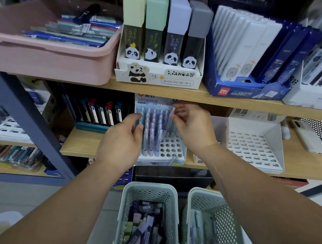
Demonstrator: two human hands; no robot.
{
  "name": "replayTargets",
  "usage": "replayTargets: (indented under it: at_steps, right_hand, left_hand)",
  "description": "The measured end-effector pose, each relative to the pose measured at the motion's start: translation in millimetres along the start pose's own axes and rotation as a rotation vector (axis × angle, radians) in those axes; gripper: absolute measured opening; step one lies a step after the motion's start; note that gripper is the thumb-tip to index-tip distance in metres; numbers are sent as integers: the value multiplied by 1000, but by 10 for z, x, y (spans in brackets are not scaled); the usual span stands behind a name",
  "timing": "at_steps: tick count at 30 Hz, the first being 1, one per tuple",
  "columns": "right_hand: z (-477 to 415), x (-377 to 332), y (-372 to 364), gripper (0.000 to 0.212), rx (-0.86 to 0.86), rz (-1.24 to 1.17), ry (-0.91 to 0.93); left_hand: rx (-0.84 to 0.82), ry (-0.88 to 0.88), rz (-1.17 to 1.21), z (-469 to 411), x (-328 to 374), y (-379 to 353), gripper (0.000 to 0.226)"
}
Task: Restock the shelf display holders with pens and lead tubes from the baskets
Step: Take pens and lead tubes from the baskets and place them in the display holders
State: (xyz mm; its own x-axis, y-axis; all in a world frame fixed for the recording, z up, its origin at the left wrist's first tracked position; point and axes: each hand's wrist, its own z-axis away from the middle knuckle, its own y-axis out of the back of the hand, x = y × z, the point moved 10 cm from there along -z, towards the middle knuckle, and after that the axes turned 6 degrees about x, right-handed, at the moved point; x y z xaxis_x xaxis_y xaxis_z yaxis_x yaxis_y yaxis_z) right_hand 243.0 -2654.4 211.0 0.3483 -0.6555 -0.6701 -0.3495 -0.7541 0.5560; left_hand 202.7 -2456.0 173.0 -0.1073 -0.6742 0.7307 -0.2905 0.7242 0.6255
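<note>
My right hand [192, 123] pinches a pen [173, 111] by its upper barrel, at 1 o'clock over the holder [171, 147]. My left hand [121, 138], at 9 o'clock, curls against the standing pens [152, 132]; I cannot tell if it grips them. I judge the pen light, stiff and slick: hold mid-barrel, lower plumb into a free hole.

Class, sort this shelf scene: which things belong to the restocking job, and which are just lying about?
Job: right hand pinching a pen; left hand at the pens; holed pen holder; lead-tube basket; pen basket.
Lying about: pink bin; phone; blue deli box.
</note>
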Motion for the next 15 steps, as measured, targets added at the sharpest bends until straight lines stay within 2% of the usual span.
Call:
replayTargets:
  at_steps: [15]
  right_hand:
    - [121,6,-66,22,-25,29,11]
  left_hand:
    - [-50,31,53,-2,-17,2,37]
